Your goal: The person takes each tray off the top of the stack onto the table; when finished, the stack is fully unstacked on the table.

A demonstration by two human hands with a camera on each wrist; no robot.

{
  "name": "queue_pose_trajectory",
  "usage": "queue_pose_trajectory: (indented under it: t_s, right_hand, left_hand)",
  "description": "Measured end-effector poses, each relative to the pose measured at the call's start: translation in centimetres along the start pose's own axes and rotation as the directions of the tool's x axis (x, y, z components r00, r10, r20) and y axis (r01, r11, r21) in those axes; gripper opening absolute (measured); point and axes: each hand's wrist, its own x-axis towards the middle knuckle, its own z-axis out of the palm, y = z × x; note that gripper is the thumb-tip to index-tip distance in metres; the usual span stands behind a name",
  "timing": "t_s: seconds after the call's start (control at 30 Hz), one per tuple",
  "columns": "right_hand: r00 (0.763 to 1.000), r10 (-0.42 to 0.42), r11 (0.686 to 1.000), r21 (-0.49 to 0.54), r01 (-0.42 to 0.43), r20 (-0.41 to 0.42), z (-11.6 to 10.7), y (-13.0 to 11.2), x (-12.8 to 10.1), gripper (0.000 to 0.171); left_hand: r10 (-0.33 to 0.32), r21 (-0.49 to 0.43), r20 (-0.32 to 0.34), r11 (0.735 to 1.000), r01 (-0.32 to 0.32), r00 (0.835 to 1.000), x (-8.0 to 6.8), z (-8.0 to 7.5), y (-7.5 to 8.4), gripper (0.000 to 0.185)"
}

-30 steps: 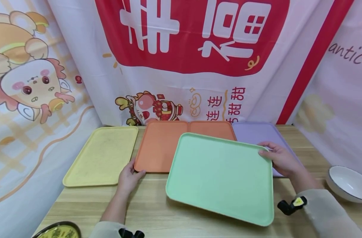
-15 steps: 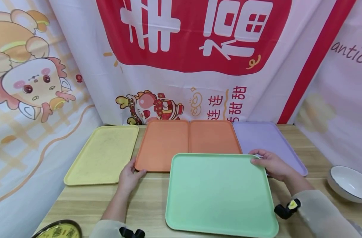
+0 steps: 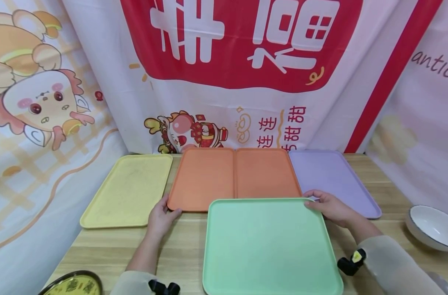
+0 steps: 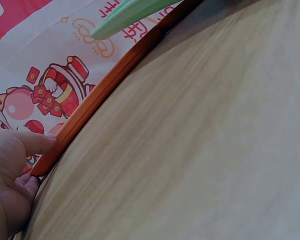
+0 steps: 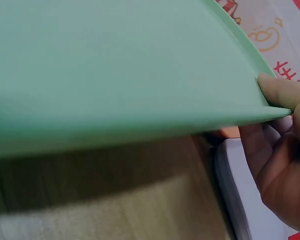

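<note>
My right hand (image 3: 331, 208) pinches the far right corner of a light green tray (image 3: 272, 246), thumb on its top face and fingers below the rim. In the right wrist view the green tray (image 5: 130, 65) is held above the wooden table, with a shadow underneath. At the near left corner of the left orange tray (image 3: 203, 180), my left hand (image 3: 160, 219) grips the edge. The left wrist view shows the thumb (image 4: 40, 144) on the orange edge and fingers under it. A second orange tray (image 3: 266, 172) adjoins the first; the green tray hides its near edge.
Left of the orange trays lies a yellow tray (image 3: 130, 190); a purple tray (image 3: 331, 176) lies right of them. A white bowl (image 3: 434, 227) stands at the table's right. A dark-rimmed yellow round object (image 3: 74, 284) is cut off at lower left. Printed cloth (image 3: 283, 98) hangs behind.
The green tray has come down toward me and levelled out from a tilt, uncovering more of the right orange tray. My right hand moved slightly left and nearer with it. My left hand stayed put.
</note>
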Motion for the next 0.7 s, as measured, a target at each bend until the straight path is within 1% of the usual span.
queue_pose_trajectory:
  t_s: [0.13, 0.27, 0.33, 0.53, 0.7]
  right_hand:
    - [0.999, -0.003, 0.997, -0.073, 0.000, -0.039, 0.5, 0.4, 0.2, 0.041]
    - [0.998, -0.007, 0.988, -0.151, -0.004, -0.069, 1.0, 0.7, 0.3, 0.039]
    - [0.996, -0.019, 0.981, -0.192, 0.002, -0.086, 1.2, 0.8, 0.4, 0.035]
    - [0.988, -0.050, 0.953, -0.303, 0.004, -0.146, 1.8, 0.9, 0.3, 0.025]
    - [0.984, -0.053, 0.930, -0.367, -0.014, -0.171, 2.2, 0.5, 0.1, 0.024]
  left_hand:
    - [0.003, -0.005, -0.002, 1.000, -0.003, 1.000, 0.0, 0.0, 0.1, 0.073]
    - [-0.004, 0.000, 0.002, 1.000, 0.004, 1.000, 0.0, 0.0, 0.1, 0.074]
    - [-0.010, 0.004, 0.005, 1.000, 0.010, 1.000, 0.1, 0.0, 0.1, 0.075]
    - [0.003, 0.011, 0.011, 1.000, -0.003, 1.000, 0.0, -0.1, 0.1, 0.076]
    - [0.015, 0.012, 0.010, 1.000, -0.015, 1.000, 0.0, -0.1, 0.2, 0.075]
